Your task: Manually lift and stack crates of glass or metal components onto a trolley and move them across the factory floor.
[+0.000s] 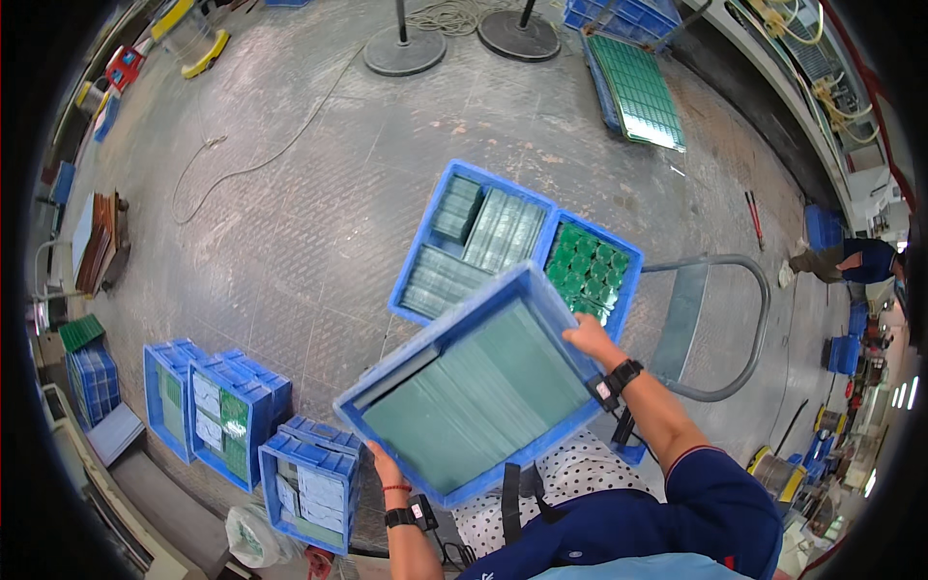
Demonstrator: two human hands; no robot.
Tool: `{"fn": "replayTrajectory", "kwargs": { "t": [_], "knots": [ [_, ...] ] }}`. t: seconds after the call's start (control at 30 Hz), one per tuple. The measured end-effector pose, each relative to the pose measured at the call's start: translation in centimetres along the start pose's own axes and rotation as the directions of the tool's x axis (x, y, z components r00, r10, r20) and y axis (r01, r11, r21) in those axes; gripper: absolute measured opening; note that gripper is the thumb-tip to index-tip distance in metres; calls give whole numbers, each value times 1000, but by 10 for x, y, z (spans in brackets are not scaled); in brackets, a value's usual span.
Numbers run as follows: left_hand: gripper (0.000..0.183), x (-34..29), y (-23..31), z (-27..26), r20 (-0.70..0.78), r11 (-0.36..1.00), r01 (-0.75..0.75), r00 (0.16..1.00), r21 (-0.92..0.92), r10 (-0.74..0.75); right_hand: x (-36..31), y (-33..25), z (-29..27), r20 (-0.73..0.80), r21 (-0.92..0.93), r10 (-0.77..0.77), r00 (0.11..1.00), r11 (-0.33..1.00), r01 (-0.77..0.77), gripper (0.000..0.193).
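Note:
I hold a blue plastic crate [435, 331] tilted in front of my body. Rows of flat grey-green panels [483, 396] lie packed inside it. My left hand [387, 468] grips its near left corner, and my right hand [593, 340] is closed over its right rim; the fingers are partly hidden by the crate. Just beyond, a blue crate [421, 235] of stacked grey-green panels stands partly covered by the held crate. Beside that one sits a blue crate [633, 278] with bright green pieces.
A grey cart handle [766, 324] curves out at the right. Several blue crates [253, 454] stand at the lower left next to a white bag [259, 536]. Far off are a green-topped cart [633, 92], round black stand bases [406, 53] and a loose cable [290, 145]. Another person [860, 261] is at the far right.

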State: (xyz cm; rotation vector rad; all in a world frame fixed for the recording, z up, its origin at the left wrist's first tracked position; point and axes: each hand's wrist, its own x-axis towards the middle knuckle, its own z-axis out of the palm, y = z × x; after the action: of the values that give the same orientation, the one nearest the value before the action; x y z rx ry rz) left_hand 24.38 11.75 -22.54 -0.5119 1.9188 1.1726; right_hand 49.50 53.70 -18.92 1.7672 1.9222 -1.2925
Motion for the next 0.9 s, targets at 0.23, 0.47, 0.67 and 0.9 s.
{"fn": "replayTrajectory", "kwargs": {
  "t": [0.23,0.47,0.67,0.9],
  "knots": [
    [77,-5,49,193,97,995,71,993,-68,-65,136,22,-139,-93,-9,-69,993,998,69,43],
    [83,-2,15,337,17,971,239,971,7,-239,233,69,-201,-63,-19,69,996,997,-71,35],
    [87,-25,18,364,-44,937,243,970,250,-240,262,157,-210,0,19,119,993,993,-119,44],
    [86,-25,-4,365,-92,926,307,951,221,-294,254,174,-217,52,-37,79,995,996,-77,56]
  ]
}}
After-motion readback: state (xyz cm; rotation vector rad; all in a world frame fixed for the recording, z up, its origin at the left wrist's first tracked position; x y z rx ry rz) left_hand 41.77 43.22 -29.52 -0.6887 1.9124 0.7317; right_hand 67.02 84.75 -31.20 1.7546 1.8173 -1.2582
